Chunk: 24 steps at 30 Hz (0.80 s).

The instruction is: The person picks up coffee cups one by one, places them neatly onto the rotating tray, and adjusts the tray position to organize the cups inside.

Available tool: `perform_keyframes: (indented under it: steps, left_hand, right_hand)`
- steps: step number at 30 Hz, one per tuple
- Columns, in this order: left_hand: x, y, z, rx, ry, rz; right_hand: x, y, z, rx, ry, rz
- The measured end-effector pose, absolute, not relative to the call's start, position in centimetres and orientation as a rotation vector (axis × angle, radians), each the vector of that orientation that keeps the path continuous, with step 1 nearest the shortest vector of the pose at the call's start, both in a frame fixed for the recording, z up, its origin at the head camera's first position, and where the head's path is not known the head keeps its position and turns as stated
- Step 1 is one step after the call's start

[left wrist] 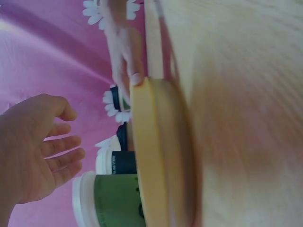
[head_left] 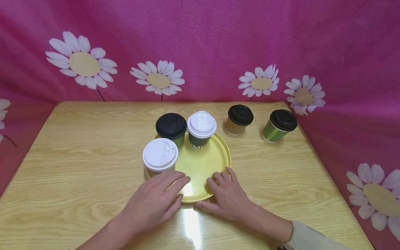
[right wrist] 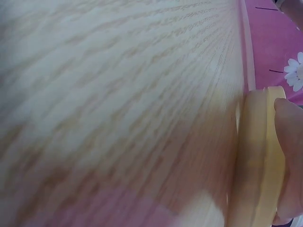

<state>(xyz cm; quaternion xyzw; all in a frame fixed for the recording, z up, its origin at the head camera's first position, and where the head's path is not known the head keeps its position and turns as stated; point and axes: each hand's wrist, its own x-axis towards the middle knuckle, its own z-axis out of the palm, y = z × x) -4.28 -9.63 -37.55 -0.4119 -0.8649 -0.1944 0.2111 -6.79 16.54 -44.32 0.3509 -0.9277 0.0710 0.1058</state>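
A round yellow tray (head_left: 203, 166) lies on the table with three lidded paper cups grouped at its left and back. They are a black-lidded green cup (head_left: 171, 126), a white-lidded dark cup (head_left: 200, 139) and a white-lidded cup (head_left: 160, 154), whose wall shows green in the left wrist view. My right hand (head_left: 229, 194) grips the tray's front right rim, fingers over the inside and thumb at the outer edge. My left hand (head_left: 156, 199) is held above the front left rim, close to the nearest cup. Its fingers are loosely bent around nothing, apart from the tray in the left wrist view.
Behind the tray to the right stand a brown cup (head_left: 236, 127) with a black lid and a green cup (head_left: 275, 133) with a black lid. A pink cloth (head_left: 212, 45) with white daisies hangs around the wooden table (head_left: 78, 156).
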Motion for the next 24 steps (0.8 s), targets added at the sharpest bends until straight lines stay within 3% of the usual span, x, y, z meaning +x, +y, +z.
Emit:
perform_keyframes:
  steps: [24]
  left_hand:
    - [-3.8,-8.9,-41.7,-1.247,-2.68,-0.315]
  right_hand:
    - [-6.3,15.8,-44.2,0.987,-2.764,0.184]
